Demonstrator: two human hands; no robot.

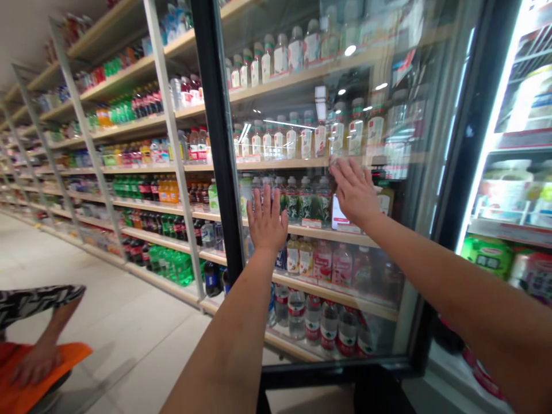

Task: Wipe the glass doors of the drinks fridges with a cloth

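A glass fridge door [319, 356] in a black frame stands swung open in front of me. My left hand [266, 221] lies on its glass, palm toward the pane, fingers stretched and spread. Higher and to the right, my right hand [354, 192] rests on the same pane with its fingers extended and slanting up to the left. A small pale patch shows at the right fingertips; I cannot tell whether it is a reflection or something under them. Through the glass, rows of drink bottles [306, 198] are visible, mixed with reflections of lights.
Inside the lit fridge [513, 230] at right stand packaged drinks. Long drink shelves [150, 233] run away to the left. At the lower left, another person's hand [37, 363] lies on an orange item [73, 352], above the pale tiled floor [142, 333].
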